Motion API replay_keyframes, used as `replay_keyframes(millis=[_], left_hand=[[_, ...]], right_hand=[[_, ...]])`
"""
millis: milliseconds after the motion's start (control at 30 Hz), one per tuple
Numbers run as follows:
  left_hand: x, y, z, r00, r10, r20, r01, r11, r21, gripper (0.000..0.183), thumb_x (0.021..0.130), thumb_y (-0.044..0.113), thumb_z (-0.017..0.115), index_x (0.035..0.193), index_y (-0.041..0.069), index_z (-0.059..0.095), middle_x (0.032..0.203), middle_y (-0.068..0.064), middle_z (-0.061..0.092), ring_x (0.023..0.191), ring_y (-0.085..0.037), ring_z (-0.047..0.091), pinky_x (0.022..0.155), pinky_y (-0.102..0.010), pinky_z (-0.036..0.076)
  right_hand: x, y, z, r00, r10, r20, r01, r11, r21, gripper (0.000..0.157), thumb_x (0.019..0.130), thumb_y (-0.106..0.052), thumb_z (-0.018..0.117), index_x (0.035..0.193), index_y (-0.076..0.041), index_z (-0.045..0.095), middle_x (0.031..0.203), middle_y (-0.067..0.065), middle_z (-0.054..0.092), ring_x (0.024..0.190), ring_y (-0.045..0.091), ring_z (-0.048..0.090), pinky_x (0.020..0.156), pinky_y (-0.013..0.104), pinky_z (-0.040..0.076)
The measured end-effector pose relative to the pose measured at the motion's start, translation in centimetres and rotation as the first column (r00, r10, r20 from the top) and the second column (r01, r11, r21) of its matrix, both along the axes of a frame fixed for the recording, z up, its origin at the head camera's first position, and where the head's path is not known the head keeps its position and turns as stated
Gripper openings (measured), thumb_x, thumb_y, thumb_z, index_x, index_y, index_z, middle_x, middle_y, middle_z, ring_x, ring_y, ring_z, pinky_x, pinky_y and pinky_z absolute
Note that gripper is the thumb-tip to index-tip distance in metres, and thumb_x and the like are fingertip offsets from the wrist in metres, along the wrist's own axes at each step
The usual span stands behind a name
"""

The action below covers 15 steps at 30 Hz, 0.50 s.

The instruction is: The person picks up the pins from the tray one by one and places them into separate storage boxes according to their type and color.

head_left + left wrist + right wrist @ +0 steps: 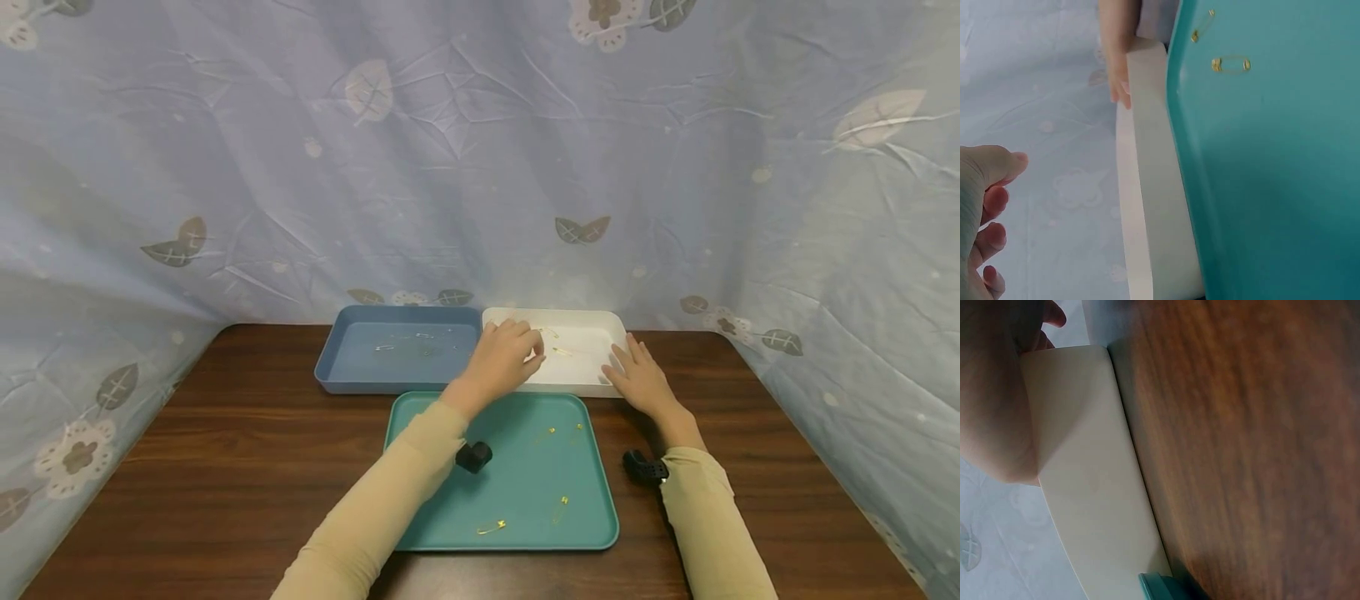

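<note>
My left hand (498, 360) hovers over the left part of a white tray (600, 329), its fingers loosely bent. Thumb and forefinger stand apart in the head view, and I see nothing held between them. Gold safety pins (561, 351) lie in the white tray beyond those fingers. At the tray's right wall, my right hand (641, 379) touches the rim with fingers spread and fairly straight. Nearer me, a teal tray (517, 475) holds several gold safety pins (492, 527), spread over its right half and front. Two of its pins (1231, 64) also show in the left wrist view.
A blue tray (330, 367) with several silver safety pins (385, 347) adjoins the white one on the left. All three trays stand on a dark wooden table (225, 467). Patterned cloth (450, 167) hangs behind and along the sides. Each wrist wears a black band (647, 468).
</note>
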<state>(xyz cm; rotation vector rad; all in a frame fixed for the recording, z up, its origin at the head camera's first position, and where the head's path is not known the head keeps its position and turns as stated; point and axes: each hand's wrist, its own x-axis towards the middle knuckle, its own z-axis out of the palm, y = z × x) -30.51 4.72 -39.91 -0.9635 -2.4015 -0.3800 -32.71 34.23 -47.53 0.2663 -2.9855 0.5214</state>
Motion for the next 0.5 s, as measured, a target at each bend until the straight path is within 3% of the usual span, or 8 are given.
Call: replay_keyframes(millis=[300, 500], left_hand=[[1.7, -0.2, -0.7, 0.993, 0.061, 0.099, -0.072, 0.991, 0.116, 0.009, 0.092, 0.029, 0.067, 0.087, 0.021, 0.066, 0.080, 0.005, 0.060, 0.076, -0.012, 0.053, 0.069, -0.028, 0.035], [2.9, -0.2, -1.2, 0.978, 0.087, 0.189, -0.124, 0.974, 0.188, 0.008, 0.090, 0.028, 0.069, 0.086, 0.021, 0.067, 0.079, 0.004, 0.059, 0.075, -0.011, 0.049, 0.069, -0.026, 0.032]], right_hand=[[-0.1, 0.2, -0.2, 1.000, -0.004, 0.013, 0.004, 1.000, 0.004, 0.067, 0.102, -0.042, 0.041, 0.150, 0.003, 0.031, 0.159, 0.031, 0.008, 0.144, 0.055, 0.010, 0.114, 0.068, 0.016], [-0.1, 0.0, 0.0, 1.000, -0.002, 0.009, 0.002, 1.000, 0.006, 0.066, 0.102, -0.041, 0.041, 0.149, 0.003, 0.032, 0.159, 0.031, 0.009, 0.144, 0.055, 0.011, 0.113, 0.068, 0.017]])
